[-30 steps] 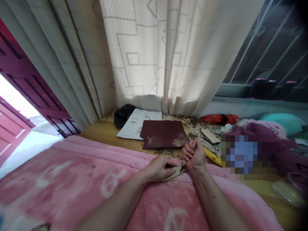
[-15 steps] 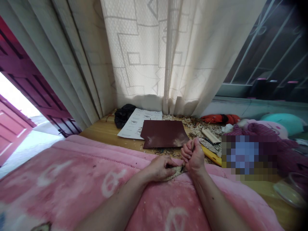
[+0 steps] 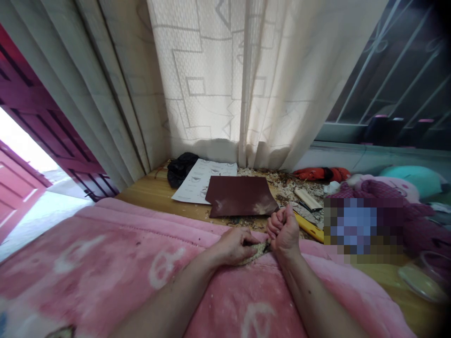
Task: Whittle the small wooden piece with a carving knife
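Note:
My left hand (image 3: 238,245) rests low over the pink padded blanket (image 3: 141,272), its fingers closed on a pale, rough-textured piece (image 3: 258,253) that juts out to the right. My right hand (image 3: 283,230) is curled into a fist beside it, thumb uppermost. Something small and dark shows between the lower edge of this fist and the end of the pale piece. What the right fingers grip is hidden. Just beyond the hands lies a dark brown sheet (image 3: 241,195).
Behind are printed white paper (image 3: 192,180) and a black bag (image 3: 180,169). Shavings (image 3: 285,180) litter the wooden surface, with a yellow-handled object (image 3: 308,227) right of my fist. Further right are a red-orange bundle (image 3: 319,174), plush toys (image 3: 405,188) and a clear plastic container (image 3: 423,281).
My right fist has shifted very slightly against the end of the pale piece. My left hand keeps its hold in the same place.

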A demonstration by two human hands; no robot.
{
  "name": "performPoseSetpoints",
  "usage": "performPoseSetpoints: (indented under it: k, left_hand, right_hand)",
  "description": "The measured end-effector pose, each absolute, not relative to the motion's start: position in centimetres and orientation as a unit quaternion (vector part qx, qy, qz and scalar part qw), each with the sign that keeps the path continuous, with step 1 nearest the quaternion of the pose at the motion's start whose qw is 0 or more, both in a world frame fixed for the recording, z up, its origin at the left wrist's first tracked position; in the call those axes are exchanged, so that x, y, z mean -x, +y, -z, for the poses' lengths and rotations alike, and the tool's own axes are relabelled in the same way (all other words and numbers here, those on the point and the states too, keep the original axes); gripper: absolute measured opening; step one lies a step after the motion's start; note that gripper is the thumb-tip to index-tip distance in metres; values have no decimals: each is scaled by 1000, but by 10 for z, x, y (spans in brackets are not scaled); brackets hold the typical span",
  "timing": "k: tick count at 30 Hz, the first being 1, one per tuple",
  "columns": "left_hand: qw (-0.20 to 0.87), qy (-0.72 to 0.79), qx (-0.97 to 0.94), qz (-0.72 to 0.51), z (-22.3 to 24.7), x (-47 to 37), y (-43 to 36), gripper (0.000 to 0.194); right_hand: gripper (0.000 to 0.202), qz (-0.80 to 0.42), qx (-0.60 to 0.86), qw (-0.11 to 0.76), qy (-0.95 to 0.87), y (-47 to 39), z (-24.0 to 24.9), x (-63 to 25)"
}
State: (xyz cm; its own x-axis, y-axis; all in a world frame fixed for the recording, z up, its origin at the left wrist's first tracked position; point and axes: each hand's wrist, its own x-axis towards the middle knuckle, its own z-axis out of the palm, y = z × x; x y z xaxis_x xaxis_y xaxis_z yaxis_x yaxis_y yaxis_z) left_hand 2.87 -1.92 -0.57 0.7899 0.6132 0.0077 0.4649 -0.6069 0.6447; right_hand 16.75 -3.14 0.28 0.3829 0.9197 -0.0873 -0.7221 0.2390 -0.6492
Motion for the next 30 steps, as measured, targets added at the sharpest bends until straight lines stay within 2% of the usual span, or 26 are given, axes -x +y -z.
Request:
performPoseSetpoints:
  k: [10, 18, 30]
  left_hand:
    - [331, 314, -883, -109, 8, -29, -19, 17]
    - [322, 298, -891, -114, 9, -28, -19, 16]
    - [348, 313, -876, -120, 4, -27, -20, 21]
  right_hand:
    - [45, -531, 405, 737, -101, -22, 3, -168]
    - [44, -613, 374, 688, -101, -18, 3, -173]
    - [46, -566, 363, 733, -107, -23, -2, -176]
